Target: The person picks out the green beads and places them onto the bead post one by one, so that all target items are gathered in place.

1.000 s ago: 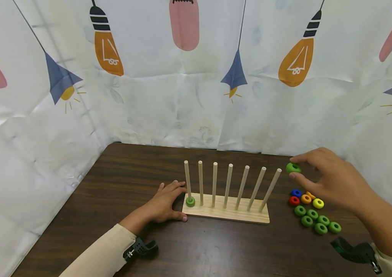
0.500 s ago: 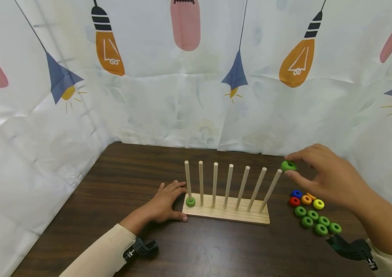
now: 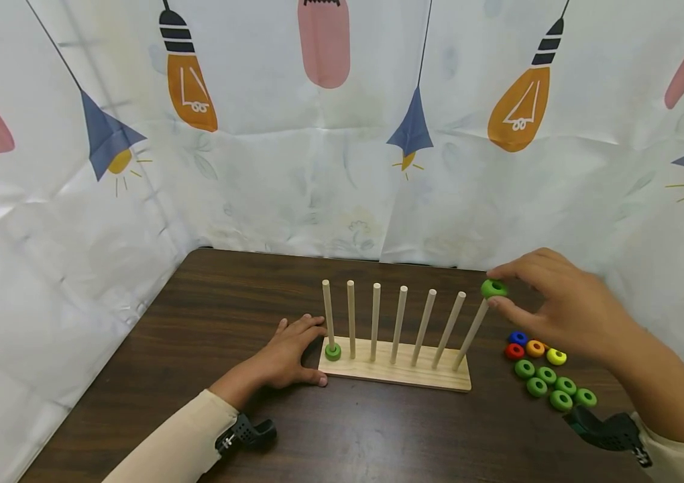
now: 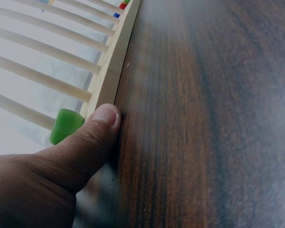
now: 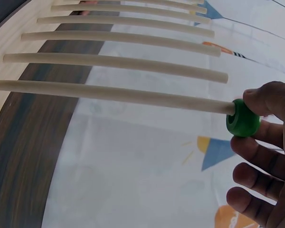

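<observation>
A wooden base (image 3: 402,369) bears a row of upright pegs. My left hand (image 3: 284,355) lies at the base's left end, fingers spread and fairly straight; its thumb (image 4: 102,123) touches the front edge. One green ring (image 3: 332,352) sits at the foot of the leftmost peg, close to that hand. Over at the right, my right hand (image 3: 565,312) pinches another green ring (image 5: 243,118) between thumb and fingertips. The tip of the rightmost peg (image 5: 133,96) meets the hole of this ring, and the ring is at the very top of the peg.
On the dark wood table (image 3: 245,288), right of the base, lie several loose green rings (image 3: 546,376). Just behind them are a red ring (image 3: 514,351), a blue ring (image 3: 518,337), an orange ring (image 3: 535,348) and a yellow ring (image 3: 556,357). A patterned cloth (image 3: 294,194) hangs behind.
My right hand has moved left with the green ring, from right of the rightmost peg to its top. The left hand and the base have stayed put.
</observation>
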Demonstrator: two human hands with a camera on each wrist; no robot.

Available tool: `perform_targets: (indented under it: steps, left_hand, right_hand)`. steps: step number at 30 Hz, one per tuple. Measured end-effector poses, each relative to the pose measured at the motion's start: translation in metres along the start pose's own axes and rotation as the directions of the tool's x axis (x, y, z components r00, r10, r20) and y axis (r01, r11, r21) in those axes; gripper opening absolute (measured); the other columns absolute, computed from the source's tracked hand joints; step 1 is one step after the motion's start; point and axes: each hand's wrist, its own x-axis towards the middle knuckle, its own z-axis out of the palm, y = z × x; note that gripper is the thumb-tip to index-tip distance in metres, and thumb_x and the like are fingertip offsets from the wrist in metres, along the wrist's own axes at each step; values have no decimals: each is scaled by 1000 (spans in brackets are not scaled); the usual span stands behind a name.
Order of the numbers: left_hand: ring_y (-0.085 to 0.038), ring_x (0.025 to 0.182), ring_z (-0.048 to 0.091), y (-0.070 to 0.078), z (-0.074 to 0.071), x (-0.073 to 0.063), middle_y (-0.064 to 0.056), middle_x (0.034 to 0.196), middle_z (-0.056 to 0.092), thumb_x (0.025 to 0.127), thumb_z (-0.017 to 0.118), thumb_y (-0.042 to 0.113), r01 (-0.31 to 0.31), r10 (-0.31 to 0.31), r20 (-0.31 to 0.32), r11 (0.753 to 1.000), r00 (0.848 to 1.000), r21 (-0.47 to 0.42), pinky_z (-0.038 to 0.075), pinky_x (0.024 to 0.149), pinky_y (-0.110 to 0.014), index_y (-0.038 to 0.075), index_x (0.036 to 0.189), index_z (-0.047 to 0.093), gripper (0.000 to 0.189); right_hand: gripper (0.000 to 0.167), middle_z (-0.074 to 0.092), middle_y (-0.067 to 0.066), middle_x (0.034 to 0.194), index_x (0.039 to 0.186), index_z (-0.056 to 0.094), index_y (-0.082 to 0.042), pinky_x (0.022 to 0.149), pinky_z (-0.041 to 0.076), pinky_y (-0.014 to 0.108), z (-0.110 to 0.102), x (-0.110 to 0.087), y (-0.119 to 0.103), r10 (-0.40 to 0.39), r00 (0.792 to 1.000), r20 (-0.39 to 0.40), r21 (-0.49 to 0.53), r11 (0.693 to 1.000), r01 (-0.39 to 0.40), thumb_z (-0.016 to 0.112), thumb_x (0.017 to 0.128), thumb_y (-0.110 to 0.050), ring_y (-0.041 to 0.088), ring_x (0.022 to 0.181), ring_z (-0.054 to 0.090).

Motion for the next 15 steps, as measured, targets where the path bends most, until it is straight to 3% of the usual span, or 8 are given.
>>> perform_targets:
  steps: [9,15]
  left_hand:
    - [-38,153,20,-1,-1,0,-11,162,34,80,86,51,-8,8,-5,1000,1000,5,6,119,-67,15,146,53,82]
    - [-39,153,20,0,-1,0,-13,162,34,80,85,52,-12,12,-4,1000,1000,-3,6,119,-68,14,145,53,82]
  right_hand:
    - [40,70,-8,105,111,74,-20,78,47,29,4,5,-4,-2,1000,12,9,1000,2,89,75,-15,16,101,61]
    - [40,70,-8,106,112,74,-19,77,50,37,6,7,-7,0,1000,22,13,1000,0,89,75,-15,17,104,61]
